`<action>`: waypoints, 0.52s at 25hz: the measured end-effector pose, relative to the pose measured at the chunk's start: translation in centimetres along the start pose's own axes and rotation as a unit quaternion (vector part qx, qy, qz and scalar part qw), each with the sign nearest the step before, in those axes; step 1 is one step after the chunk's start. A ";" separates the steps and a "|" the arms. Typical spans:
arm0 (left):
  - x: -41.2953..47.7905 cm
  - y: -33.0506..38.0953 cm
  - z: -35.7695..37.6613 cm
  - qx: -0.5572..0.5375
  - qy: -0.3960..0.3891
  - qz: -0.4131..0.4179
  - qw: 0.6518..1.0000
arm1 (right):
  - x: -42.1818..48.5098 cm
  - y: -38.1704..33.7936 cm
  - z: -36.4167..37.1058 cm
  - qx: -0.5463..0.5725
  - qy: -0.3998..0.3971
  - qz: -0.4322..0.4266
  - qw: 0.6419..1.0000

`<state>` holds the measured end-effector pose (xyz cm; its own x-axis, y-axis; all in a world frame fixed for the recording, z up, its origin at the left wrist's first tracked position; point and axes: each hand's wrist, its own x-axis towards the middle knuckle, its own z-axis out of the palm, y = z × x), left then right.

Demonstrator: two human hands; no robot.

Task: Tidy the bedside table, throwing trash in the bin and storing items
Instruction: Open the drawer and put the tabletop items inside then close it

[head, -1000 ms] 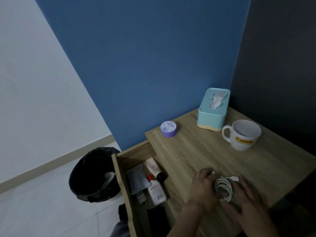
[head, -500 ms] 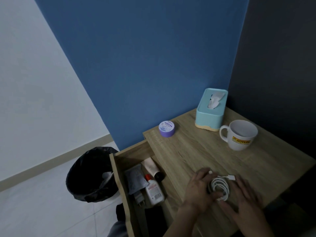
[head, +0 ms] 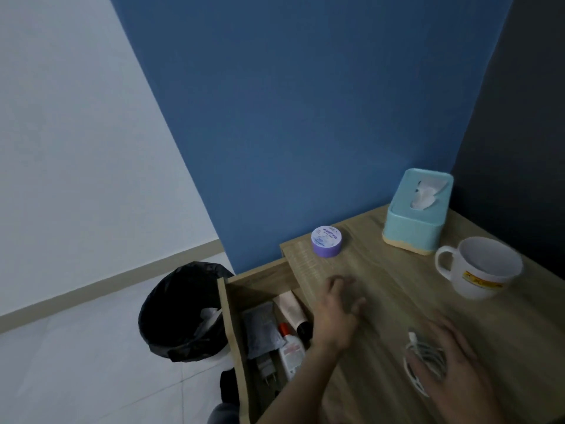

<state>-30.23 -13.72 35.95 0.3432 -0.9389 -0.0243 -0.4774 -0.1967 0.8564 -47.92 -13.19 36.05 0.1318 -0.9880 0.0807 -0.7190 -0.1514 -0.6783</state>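
Observation:
A coiled white cable (head: 423,361) lies on the wooden bedside table (head: 394,298) near its front edge. My right hand (head: 455,362) rests on the coil with its fingers over and through the loops, holding it. My left hand (head: 337,312) hovers over the table's left edge, fingers spread and blurred, holding nothing. It is below a purple round jar (head: 326,241) at the table's back left corner. The open drawer (head: 227,316) to the left holds a cream tube (head: 290,307), a grey pouch (head: 261,328), a white bottle with a red cap (head: 290,351) and a charger plug (head: 266,367).
A teal tissue box (head: 414,218) stands at the back of the table against the blue wall. A white mug (head: 480,269) sits at the right. A black-lined bin (head: 183,310) with white trash inside stands on the floor left of the drawer.
My left hand has let go of the cable coil and moved left and away, toward the purple jar. My right hand stays on the coil. The view has shifted left.

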 end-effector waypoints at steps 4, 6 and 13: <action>5.3 -1.1 -3.3 0.078 0.086 -0.031 0.993 | 4.7 -2.9 4.2 0.015 -0.068 -0.038 0.997; 7.6 -1.5 -3.9 0.088 0.096 -0.050 0.990 | 7.0 -4.1 6.1 0.018 -0.093 -0.037 0.995; 11.5 -2.6 -2.0 0.098 0.043 -0.084 0.991 | 9.2 -4.3 8.7 -0.027 -0.132 -0.008 0.991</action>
<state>-23.36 -23.47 34.46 0.4942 -0.8627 -0.1074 -0.5529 -0.4072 0.7270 -37.66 -21.31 33.33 0.3124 -0.9439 -0.1069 -0.7498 -0.1759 -0.6378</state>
